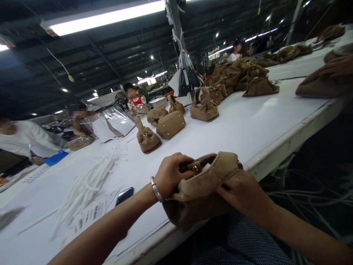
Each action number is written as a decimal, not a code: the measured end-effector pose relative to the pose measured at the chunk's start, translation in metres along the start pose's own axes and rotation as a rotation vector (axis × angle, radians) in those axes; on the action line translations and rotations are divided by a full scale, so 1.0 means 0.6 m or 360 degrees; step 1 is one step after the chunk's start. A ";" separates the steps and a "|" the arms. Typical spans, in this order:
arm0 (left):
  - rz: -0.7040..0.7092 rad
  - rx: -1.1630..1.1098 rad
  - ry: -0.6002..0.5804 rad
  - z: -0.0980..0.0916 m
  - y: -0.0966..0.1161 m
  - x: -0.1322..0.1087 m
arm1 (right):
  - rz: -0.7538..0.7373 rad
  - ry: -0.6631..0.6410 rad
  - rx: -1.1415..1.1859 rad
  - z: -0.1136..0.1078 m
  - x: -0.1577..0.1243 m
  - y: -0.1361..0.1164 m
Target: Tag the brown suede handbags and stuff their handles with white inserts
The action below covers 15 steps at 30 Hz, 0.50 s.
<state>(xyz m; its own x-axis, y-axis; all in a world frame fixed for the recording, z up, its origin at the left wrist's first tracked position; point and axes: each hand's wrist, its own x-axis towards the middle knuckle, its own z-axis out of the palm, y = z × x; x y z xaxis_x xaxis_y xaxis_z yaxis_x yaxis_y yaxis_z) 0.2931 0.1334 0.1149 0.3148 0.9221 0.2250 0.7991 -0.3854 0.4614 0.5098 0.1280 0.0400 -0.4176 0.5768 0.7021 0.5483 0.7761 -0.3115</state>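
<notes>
A brown suede-like handbag (193, 208) is held at the near edge of the white table, its mouth facing up and its handle (211, 176) arching across the front. My left hand (172, 175), with a silver bangle on the wrist, grips the bag's left rim, thumb and fingers curled over it near a small gold-coloured snap. Under the handle on the right side, my right hand (242, 195) is closed on the bag's fabric; its fingertips are partly hidden. Something white shows inside the opening.
Several finished-looking brown handbags (171, 125) stand mid-table, with a heap of more bags (234, 75) behind. White tubes (88, 184), barcode labels (88, 217) and a phone (124, 195) lie to the left. Co-workers sit across the table; another person's hand (340, 68) rests on a bag at right.
</notes>
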 end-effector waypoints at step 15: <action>0.0478 0.0080 0.0176 0.024 0.029 -0.071 | 0.0167 0.0039 -0.0057 -0.001 -0.050 -0.007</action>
<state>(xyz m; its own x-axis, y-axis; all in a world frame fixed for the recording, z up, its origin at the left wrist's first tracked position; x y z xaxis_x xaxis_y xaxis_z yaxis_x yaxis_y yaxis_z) 0.3010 0.0878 0.1007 0.4852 0.7570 0.4376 0.7040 -0.6351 0.3179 0.5204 0.1069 0.0205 -0.3391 0.6477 0.6822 0.6140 0.7019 -0.3612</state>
